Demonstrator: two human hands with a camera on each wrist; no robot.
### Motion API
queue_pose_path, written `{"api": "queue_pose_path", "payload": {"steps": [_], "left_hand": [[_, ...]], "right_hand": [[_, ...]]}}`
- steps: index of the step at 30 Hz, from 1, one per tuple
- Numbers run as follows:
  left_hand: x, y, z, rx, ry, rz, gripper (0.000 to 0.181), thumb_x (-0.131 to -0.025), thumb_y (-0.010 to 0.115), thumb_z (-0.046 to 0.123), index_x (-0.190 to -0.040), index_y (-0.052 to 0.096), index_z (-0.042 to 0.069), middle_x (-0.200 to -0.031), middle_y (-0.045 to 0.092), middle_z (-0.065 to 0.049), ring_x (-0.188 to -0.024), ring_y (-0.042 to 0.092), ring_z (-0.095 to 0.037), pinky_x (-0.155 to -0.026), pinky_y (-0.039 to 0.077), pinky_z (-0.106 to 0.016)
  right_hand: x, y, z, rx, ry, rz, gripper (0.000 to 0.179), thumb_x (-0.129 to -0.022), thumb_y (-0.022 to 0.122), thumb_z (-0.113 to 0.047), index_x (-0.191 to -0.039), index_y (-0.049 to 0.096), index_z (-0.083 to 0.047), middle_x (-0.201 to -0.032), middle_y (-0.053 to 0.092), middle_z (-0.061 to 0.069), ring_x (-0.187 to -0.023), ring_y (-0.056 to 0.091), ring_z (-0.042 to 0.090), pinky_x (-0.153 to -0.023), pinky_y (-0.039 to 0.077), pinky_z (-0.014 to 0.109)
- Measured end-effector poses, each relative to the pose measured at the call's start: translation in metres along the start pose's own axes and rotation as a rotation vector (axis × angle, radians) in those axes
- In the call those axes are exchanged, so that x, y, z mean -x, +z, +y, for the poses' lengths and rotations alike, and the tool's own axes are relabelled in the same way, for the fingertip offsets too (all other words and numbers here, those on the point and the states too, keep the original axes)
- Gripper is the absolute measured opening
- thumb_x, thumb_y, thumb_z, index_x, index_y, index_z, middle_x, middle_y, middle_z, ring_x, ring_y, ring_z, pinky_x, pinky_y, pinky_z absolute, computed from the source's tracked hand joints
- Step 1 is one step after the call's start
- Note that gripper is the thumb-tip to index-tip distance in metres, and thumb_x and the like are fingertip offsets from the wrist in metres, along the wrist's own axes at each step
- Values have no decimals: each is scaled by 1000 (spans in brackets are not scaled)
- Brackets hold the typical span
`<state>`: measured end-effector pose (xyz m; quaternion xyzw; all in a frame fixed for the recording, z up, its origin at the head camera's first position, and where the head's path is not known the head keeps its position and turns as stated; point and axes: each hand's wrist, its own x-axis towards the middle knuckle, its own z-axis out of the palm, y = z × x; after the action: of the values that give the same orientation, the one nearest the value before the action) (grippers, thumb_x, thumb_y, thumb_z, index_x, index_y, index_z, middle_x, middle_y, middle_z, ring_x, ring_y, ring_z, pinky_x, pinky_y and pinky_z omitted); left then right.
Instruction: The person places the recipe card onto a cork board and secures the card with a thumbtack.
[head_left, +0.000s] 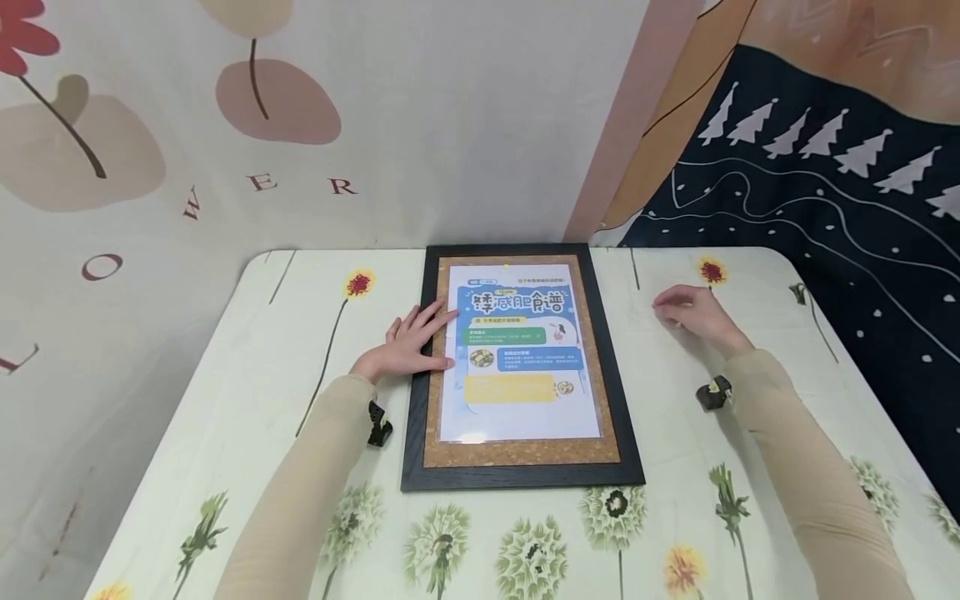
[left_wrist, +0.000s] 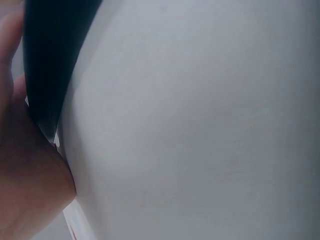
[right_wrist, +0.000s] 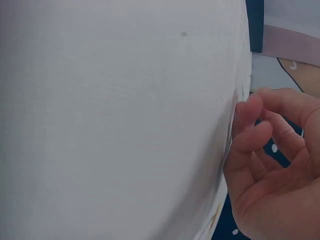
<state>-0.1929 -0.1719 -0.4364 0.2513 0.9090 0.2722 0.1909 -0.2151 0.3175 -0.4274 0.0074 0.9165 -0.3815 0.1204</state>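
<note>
A black-framed cork board (head_left: 522, 477) lies flat on the table. On its cork (head_left: 525, 454) rests a printed poster (head_left: 525, 421) with blue, green and yellow panels and a glossy glare at the bottom. A small yellow dot (head_left: 506, 266) shows at the poster's top edge. My left hand (head_left: 408, 343) lies over the frame's left side, fingers spread, fingertips on the poster's left margin. To the right of the board, my right hand (head_left: 693, 312) is low at the tablecloth with bent fingers (right_wrist: 250, 145) and fingertips close together; I cannot tell if something tiny is between them.
The flowered tablecloth (head_left: 547, 517) covers the table. A pale printed curtain (head_left: 465, 125) hangs behind and to the left, with a dark tree-patterned cloth (head_left: 825, 192) at the right. Black wrist devices (head_left: 713, 393) sit on both forearms.
</note>
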Motion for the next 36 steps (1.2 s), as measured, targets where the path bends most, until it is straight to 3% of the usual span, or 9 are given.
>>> {"api": "queue_pose_path", "payload": {"steps": [9, 11, 16, 24, 31, 36], "left_hand": [[0, -1, -2, 10, -2, 7, 84, -89, 65, 40, -155, 19, 17, -162, -5, -7, -142, -11, -45, -106, -7, -63], [1, -1, -1, 13, -5, 6, 84, -89, 65, 40, -156, 19, 18, -162, -5, -7, -142, -11, -44, -106, -7, -63], [0, -1, -1, 16, -6, 5, 84, -89, 64, 40, -155, 20, 17, -162, -5, -8, -141, -11, -45, -106, -7, -63], [-1, 0, 0, 14, -8, 1, 84, -89, 64, 41, -156, 19, 18, -162, -5, -7, -142, -11, -45, -106, -7, -63], [-1, 1, -2, 11, -9, 0, 84, -89, 64, 42, -156, 19, 18, -162, -5, -7, -142, -11, -44, -106, -7, -64], [-2, 0, -3, 13, -11, 1, 84, -89, 64, 41, -156, 19, 18, -162, -5, -7, -142, -12, -44, -106, -7, -64]], "right_hand": [[11, 5, -26, -96, -186, 18, 29, -97, 59, -15, -119, 62, 4, -112, 62, 22, -79, 61, 22, -62, 47, 25], [21, 5, -44, -109, -205, 1, 28, -96, 60, -12, -118, 62, 6, -113, 62, 24, -80, 62, 27, -63, 47, 25], [32, 13, -61, -119, -236, -27, 27, -94, 63, -12, -115, 64, 4, -113, 62, 21, -81, 61, 30, -65, 46, 26], [38, 29, -68, -111, -259, -55, 23, -94, 65, -14, -113, 66, -2, -113, 63, 14, -84, 59, 28, -68, 48, 30], [45, 48, -75, -126, -388, -117, 15, -91, 66, -5, -104, 69, 1, -102, 66, 12, -81, 57, 25, -70, 48, 27], [47, 62, -80, -117, -487, -205, 11, -90, 67, -3, -99, 70, 2, -95, 67, 7, -80, 54, 23, -69, 46, 27]]}}
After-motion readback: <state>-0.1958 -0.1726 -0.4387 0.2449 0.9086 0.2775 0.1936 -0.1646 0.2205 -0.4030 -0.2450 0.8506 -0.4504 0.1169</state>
